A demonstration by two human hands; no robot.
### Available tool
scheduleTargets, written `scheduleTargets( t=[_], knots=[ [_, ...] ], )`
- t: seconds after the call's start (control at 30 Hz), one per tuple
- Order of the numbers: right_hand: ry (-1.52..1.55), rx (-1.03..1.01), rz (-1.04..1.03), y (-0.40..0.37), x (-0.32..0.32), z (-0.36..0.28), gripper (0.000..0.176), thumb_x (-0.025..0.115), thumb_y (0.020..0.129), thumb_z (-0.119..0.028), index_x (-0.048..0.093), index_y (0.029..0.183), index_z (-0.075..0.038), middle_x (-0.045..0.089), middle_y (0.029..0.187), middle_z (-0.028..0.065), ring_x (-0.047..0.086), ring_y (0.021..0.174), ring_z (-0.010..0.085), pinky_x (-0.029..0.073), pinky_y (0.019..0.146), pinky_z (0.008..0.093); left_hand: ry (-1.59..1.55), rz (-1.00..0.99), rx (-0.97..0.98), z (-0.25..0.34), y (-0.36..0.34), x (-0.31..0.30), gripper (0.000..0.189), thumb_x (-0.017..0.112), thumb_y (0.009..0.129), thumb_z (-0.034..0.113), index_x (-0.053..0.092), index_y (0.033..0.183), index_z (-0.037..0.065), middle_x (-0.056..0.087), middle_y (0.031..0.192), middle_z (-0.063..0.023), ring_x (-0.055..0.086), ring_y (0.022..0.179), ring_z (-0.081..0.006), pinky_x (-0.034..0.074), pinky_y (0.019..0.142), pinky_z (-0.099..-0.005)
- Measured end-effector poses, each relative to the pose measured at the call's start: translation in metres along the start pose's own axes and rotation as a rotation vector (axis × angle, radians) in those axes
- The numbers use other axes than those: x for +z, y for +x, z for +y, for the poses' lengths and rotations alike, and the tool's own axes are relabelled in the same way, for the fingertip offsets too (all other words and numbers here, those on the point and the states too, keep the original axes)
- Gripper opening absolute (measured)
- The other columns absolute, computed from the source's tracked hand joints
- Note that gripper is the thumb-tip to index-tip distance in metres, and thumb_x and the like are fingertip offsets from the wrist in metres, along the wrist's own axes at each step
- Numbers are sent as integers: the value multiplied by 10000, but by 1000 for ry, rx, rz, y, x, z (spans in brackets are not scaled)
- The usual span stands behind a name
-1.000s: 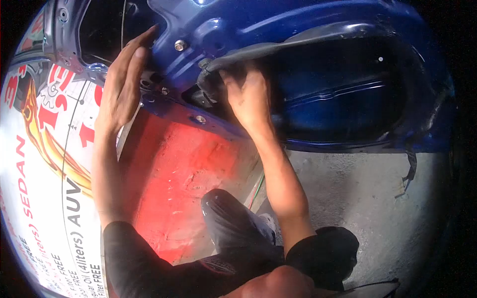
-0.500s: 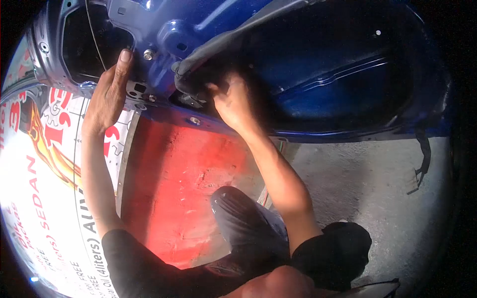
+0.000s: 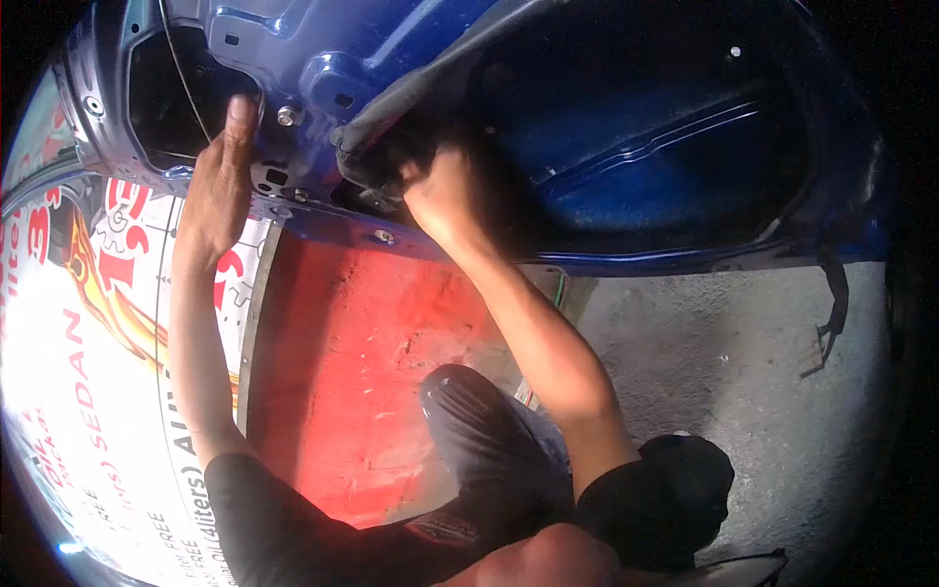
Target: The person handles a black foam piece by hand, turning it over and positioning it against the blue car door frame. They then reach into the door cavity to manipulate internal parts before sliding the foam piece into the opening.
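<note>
In front of me is a blue car door (image 3: pixel 293 59) with its inner metal bare. My left hand (image 3: pixel 219 196) grips the edge of the smaller opening (image 3: pixel 181 93), its thumb pointing up along the metal and its other fingers mostly hidden behind. My right hand (image 3: pixel 442 196) is at the lower left corner of the large dark opening, fingers curled in beside a black, folded liner edge (image 3: pixel 411 98). Shadow and blur hide what the curled fingertips hold. Bolts (image 3: pixel 287 115) sit in the metal between my hands.
A thin cable (image 3: pixel 176 59) hangs across the smaller opening. Left of the door stands a white printed banner (image 3: pixel 108 391). The floor below has a red painted part (image 3: pixel 342 362) and grey concrete (image 3: pixel 675 342). A black strap (image 3: pixel 834 303) dangles from the door's right end.
My right hand has shifted slightly left and up, closer to the liner's folded corner. My left hand keeps its grip on the door. The view has shifted a little.
</note>
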State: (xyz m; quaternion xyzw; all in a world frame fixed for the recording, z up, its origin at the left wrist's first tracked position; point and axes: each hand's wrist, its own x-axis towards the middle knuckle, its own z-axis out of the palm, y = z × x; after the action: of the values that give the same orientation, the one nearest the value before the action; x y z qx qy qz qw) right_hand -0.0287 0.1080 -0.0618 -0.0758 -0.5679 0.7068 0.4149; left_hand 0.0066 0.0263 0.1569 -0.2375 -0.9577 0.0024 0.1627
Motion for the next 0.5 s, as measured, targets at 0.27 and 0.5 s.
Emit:
scheduleTargets(
  t=[0.27,0.5],
  knots=[
    [175,1,-43,1,5,8,269,707,864,-177,664,1043,20,694,1008,222,681,927,345,518,798,398,-131,62,58,1,-4,5,925,210,954,719,406,1427,-52,462,1442,-230,407,1375,-285,268,1139,-346],
    [12,19,-167,6,-9,-2,266,671,882,-214,673,1067,-24,692,1022,192,664,942,364,512,821,415,-199,65,105,-7,-5,8,862,225,976,683,456,1406,-28,554,1352,-210,494,1295,-272,327,1097,-343]
  ],
)
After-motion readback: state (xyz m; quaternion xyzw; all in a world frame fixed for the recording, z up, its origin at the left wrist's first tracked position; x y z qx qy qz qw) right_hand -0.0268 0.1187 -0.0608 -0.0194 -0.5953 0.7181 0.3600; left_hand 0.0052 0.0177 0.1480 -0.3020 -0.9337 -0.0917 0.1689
